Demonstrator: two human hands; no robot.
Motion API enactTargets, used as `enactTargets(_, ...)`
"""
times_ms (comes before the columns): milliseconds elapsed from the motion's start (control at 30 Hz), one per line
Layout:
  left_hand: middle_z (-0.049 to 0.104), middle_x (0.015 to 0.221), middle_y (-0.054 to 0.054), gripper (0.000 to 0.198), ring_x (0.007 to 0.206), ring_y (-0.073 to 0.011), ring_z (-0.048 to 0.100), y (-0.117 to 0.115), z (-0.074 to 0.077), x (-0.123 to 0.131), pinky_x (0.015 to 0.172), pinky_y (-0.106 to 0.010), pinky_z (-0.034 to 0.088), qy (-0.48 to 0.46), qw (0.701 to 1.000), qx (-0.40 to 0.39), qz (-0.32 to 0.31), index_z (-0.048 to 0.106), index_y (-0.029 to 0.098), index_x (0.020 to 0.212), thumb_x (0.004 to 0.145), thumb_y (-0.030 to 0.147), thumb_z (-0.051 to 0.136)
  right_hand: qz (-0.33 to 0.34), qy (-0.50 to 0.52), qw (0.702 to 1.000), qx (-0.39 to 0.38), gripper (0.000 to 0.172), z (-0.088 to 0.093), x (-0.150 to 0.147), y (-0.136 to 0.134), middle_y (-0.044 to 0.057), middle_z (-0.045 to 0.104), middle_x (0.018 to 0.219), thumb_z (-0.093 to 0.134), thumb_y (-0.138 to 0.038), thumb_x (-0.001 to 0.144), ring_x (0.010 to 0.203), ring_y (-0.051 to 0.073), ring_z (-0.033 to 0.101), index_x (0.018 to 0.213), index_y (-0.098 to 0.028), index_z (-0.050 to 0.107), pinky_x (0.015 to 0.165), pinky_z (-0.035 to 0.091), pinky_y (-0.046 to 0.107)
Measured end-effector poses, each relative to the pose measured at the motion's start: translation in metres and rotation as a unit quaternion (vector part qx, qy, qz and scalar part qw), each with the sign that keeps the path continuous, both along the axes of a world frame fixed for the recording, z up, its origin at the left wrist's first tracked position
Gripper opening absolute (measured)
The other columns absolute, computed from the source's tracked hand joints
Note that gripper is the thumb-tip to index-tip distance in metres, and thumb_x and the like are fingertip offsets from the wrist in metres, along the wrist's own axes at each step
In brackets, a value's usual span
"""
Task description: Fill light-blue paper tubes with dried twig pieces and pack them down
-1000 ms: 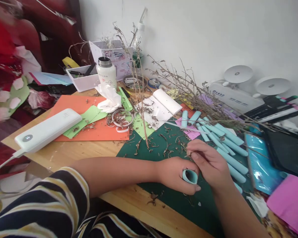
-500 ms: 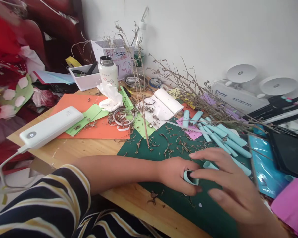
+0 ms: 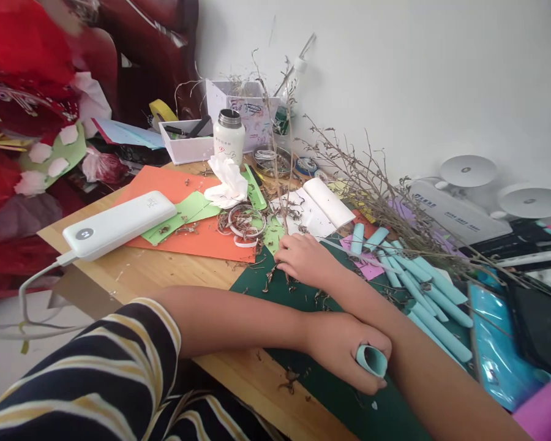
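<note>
My left hand [image 3: 344, 349] is closed around a rolled light-blue paper tube [image 3: 372, 360], its open end facing me. Beyond it, my right arm crosses over the dark green mat [image 3: 280, 297]. My right hand [image 3: 305, 260] pinches the lower end of a dried twig [image 3: 285, 211], which stands up from the fingers. Bits of dry leaf lie around both hands. More light-blue paper tubes [image 3: 416, 285] lie in a loose pile to the right of my right arm.
A white power bank [image 3: 119, 225] with a cable sits at the left on orange paper [image 3: 202, 243]. A white bottle [image 3: 228, 138], a crumpled tissue [image 3: 228, 184] and a tape ring [image 3: 247, 222] stand behind. Dried branches [image 3: 362, 177] lean along the wall near a white router [image 3: 459, 211].
My right hand has left the tube in my left hand and reached forward and left to the dried twig. The left hand keeps hold of the tube. The view has shifted left.
</note>
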State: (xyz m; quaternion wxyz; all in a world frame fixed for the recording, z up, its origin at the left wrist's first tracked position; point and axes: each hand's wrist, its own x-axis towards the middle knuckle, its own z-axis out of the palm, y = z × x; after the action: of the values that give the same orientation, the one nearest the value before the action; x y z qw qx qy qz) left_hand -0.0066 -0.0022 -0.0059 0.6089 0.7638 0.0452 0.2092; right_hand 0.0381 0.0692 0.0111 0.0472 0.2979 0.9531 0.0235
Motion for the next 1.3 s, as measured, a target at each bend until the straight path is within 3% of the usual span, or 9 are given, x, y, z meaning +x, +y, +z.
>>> enactTargets(233, 0.043, 0.055, 0.007, 0.019, 0.056, -0.0048, 0.040, -0.003, 0.002, 0.000, 0.055, -0.015, 0.036, -0.006, 0.999, 0.046, -0.020, 0.041, 0.017, 0.057, 0.059, 0.017, 0.060, -0.020, -0.007, 0.999, 0.027, 0.017, -0.008, 0.000, -0.009, 0.008, 0.053, 0.094, 0.035, -0.012, 0.080, 0.081, 0.020, 0.043, 0.077, -0.018, 0.051, 0.069, 0.025, 0.034)
enactTargets(433, 0.043, 0.054, 0.008, 0.017, 0.052, -0.0036, 0.040, -0.003, 0.000, -0.003, 0.052, -0.014, 0.034, 0.039, 0.999, -0.011, 0.023, 0.042, 0.016, 0.061, 0.060, 0.018, 0.058, -0.149, 0.209, 0.962, -0.092, 0.015, 0.012, 0.027, -0.016, 0.004, 0.057, 0.082, 0.032, -0.017, 0.083, 0.074, 0.015, 0.049, 0.079, -0.019, 0.046, 0.067, 0.032, 0.028)
enactTargets(533, 0.044, 0.054, 0.008, 0.016, 0.052, -0.0040, 0.041, -0.003, -0.001, -0.004, 0.052, -0.015, 0.034, 0.062, 0.997, -0.013, 0.045, 0.042, 0.016, 0.062, 0.062, 0.023, 0.057, -0.210, 0.224, 0.942, -0.134, 0.017, 0.019, 0.046, -0.022, 0.000, 0.056, 0.069, 0.031, -0.021, 0.084, 0.057, 0.012, 0.047, 0.081, -0.019, 0.047, 0.057, 0.033, 0.025)
enactTargets(600, 0.043, 0.055, 0.008, 0.017, 0.052, -0.0039, 0.041, -0.004, -0.001, -0.004, 0.052, -0.015, 0.033, 0.060, 0.997, 0.001, 0.052, 0.042, 0.016, 0.062, 0.061, 0.023, 0.058, -0.230, 0.211, 0.943, -0.118, 0.016, 0.017, 0.051, -0.024, 0.001, 0.057, 0.069, 0.034, -0.022, 0.083, 0.059, 0.013, 0.047, 0.077, -0.019, 0.048, 0.058, 0.033, 0.025)
enactTargets(800, 0.044, 0.055, 0.007, 0.018, 0.051, -0.0034, 0.039, -0.003, 0.000, -0.002, 0.050, -0.014, 0.034, 0.018, 0.998, -0.002, 0.053, 0.042, 0.016, 0.060, 0.059, 0.019, 0.060, -0.122, 0.159, 0.978, -0.055, 0.020, 0.005, 0.031, -0.016, 0.005, 0.057, 0.093, 0.046, -0.034, 0.079, 0.087, 0.019, 0.048, 0.089, -0.019, 0.054, 0.075, 0.032, 0.031)
enactTargets(933, 0.044, 0.054, 0.007, 0.019, 0.051, -0.0036, 0.039, -0.004, -0.001, -0.002, 0.051, -0.014, 0.034, 0.003, 0.999, 0.021, 0.037, 0.042, 0.016, 0.059, 0.059, 0.017, 0.061, -0.070, 0.113, 0.990, -0.051, 0.032, 0.002, 0.012, -0.015, 0.005, 0.054, 0.091, 0.049, -0.048, 0.073, 0.086, 0.020, 0.047, 0.087, -0.020, 0.055, 0.073, 0.029, 0.032)
enactTargets(1067, 0.046, 0.056, 0.007, 0.019, 0.054, -0.0053, 0.042, -0.007, 0.000, -0.001, 0.054, -0.016, 0.035, -0.007, 0.993, 0.108, -0.043, 0.043, 0.017, 0.058, 0.059, 0.017, 0.062, -0.076, 0.067, 0.995, -0.005, 0.044, -0.001, -0.002, -0.022, 0.006, 0.052, 0.087, 0.047, -0.059, 0.068, 0.081, 0.020, 0.045, 0.082, -0.018, 0.054, 0.069, 0.027, 0.033)
enactTargets(1200, 0.046, 0.053, 0.005, 0.022, 0.055, -0.0078, 0.044, -0.008, -0.001, 0.002, 0.056, -0.019, 0.036, -0.021, 0.973, 0.175, -0.146, 0.040, 0.019, 0.055, 0.061, 0.019, 0.061, -0.064, 0.025, 0.998, -0.008, 0.029, -0.006, -0.009, -0.025, 0.005, 0.053, 0.084, 0.053, -0.047, 0.071, 0.080, 0.019, 0.044, 0.071, -0.018, 0.054, 0.068, 0.024, 0.032)
enactTargets(1300, 0.047, 0.054, 0.004, 0.024, 0.055, -0.0084, 0.045, -0.008, -0.004, 0.003, 0.056, -0.019, 0.037, -0.045, 0.974, 0.183, -0.123, 0.038, 0.020, 0.055, 0.060, 0.020, 0.062, -0.043, 0.035, 0.997, -0.055, 0.016, -0.010, -0.010, -0.025, 0.002, 0.053, 0.084, 0.053, -0.035, 0.076, 0.080, 0.016, 0.044, 0.071, -0.019, 0.054, 0.069, 0.023, 0.032)
